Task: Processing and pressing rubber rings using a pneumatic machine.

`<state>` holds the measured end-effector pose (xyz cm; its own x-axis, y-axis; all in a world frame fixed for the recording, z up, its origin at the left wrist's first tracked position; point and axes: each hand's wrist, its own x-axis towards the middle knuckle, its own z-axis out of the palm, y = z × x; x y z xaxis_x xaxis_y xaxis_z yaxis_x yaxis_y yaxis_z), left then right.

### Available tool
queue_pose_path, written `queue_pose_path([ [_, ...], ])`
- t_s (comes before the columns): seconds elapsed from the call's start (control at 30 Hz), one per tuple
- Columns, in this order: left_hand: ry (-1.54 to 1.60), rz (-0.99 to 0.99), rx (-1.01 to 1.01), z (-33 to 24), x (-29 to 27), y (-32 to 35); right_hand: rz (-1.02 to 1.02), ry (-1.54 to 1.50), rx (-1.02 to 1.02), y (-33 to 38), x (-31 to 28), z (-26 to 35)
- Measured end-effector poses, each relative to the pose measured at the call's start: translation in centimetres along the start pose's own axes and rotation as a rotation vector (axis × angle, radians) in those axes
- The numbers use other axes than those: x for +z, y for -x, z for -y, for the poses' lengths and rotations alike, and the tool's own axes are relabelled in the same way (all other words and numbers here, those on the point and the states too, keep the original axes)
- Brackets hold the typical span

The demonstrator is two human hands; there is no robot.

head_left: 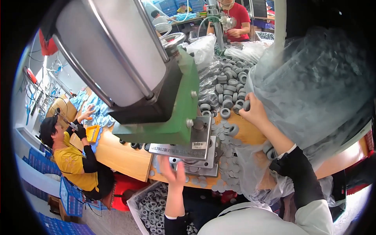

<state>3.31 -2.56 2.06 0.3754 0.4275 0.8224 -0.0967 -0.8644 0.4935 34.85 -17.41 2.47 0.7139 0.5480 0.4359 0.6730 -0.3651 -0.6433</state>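
Note:
My right hand [255, 111] is closed on a dark grey round cap [246, 105] at the near edge of a heap of similar grey caps [231, 88]. At the front of the green press [160, 133], my left hand [172, 174] has its fingers apart, with nothing visible in it. Its fingertips reach up beside the metal die plates [180, 152], which partly hide them. Flat grey discs [229, 168] lie scattered on the wooden bench right of the die. A single grey cap [233, 130] rests among them.
A large clear plastic bag [309, 78] of grey pieces bulges at the right. Below the bench stands a white bin [135, 207] of grey rings. At the left, a person in yellow [76, 168] works beside blue pieces; a person in red [239, 19] is at the back.

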Motion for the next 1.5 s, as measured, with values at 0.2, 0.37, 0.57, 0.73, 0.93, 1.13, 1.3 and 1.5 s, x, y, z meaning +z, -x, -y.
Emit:
queue_pose_path([
  [0.2, 0.620, -0.071, -0.421, -2.5, 3.7, -2.3, 0.007, -0.336, -0.064, 3.9, -4.6, 5.1],
  [0.37, 0.051, 0.080, -0.282, -2.4, 3.3, -2.2, 0.419, -0.973, 0.261, 9.3, -4.5, 9.5],
  [0.57, -0.284, 0.142, -0.304, -3.3, 3.4, -0.7, 0.588, -1.119, 0.244, 11.4, -4.1, 12.0],
  [0.73, -0.161, -0.183, -0.394, -3.7, 0.0, 3.5, 0.615, -1.312, 0.283, 13.0, -1.8, 13.2],
  [0.93, -0.905, -0.126, -0.864, 3.0, -13.6, 19.9, 0.194, -0.969, -0.306, 12.8, 2.4, 13.1],
  [1.13, -0.996, -0.125, -0.975, 6.2, -17.6, 27.2, 0.080, -0.547, -0.340, 13.1, 3.7, 14.7],
  [1.3, -0.694, -0.080, -0.797, 6.7, -13.5, 21.8, 0.179, -0.552, -0.125, 12.2, 2.1, 16.9],
  [1.5, -0.512, 0.032, -0.336, 5.1, -6.1, 9.3, 0.300, -0.417, -0.111, 11.5, 3.6, 17.5],
])
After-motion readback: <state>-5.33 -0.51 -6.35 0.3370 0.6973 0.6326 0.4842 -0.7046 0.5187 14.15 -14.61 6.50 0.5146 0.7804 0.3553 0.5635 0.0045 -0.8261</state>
